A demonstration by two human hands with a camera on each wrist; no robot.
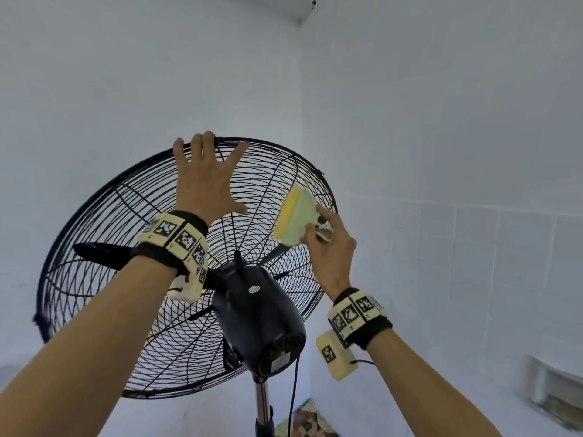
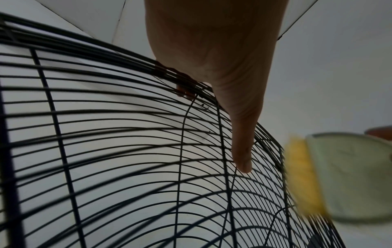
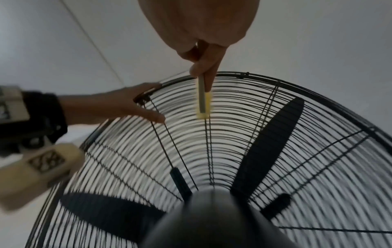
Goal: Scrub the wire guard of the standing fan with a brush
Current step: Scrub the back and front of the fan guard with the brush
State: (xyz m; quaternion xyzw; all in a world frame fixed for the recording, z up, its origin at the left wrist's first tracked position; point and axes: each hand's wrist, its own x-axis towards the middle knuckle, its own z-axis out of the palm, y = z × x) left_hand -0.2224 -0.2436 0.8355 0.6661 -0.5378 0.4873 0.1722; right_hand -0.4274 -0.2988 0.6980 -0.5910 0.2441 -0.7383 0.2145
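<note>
No writing can be read: the oval badge [image 1: 254, 289] on the fan's black motor housing [image 1: 258, 316] and the pale sticker lower on that housing are too small to make out, and your wristbands carry only black-and-white square markers.

You have one standing fan in front of you, seen from behind, with one black wire guard [image 1: 132, 197] ringing the motor housing, one chrome pole [image 1: 262, 402] below the housing and one black cord [image 1: 295, 383] hanging beside the pole. Two dark blades [image 3: 273, 144] show through the wires in the right wrist view.

Your left hand [image 1: 205, 181] lies spread on the guard above the motor housing, fingers straight and fanned, the fingertips [image 1: 208, 137] reaching over the guard's top rim and the thumb resting on the wires; it grips nothing.

Your right hand [image 1: 331, 244] holds the one brush [image 1: 296, 216] up and right of the motor housing, fingers and thumb pinched on its short handle. The pale green back faces you and the yellow bristles [image 1: 288, 212] point left against the guard wires. In both wrist views the brush is blurred.

The brush sits just inside the guard's right rim, near your left thumb but apart from it. Right of that rim a tiled wall [image 1: 473, 247] stands close; above the guard's top rim only bare wall shows. Below the motor housing, by the pole's foot, lies a patterned cloth [image 1: 306, 421].
</note>
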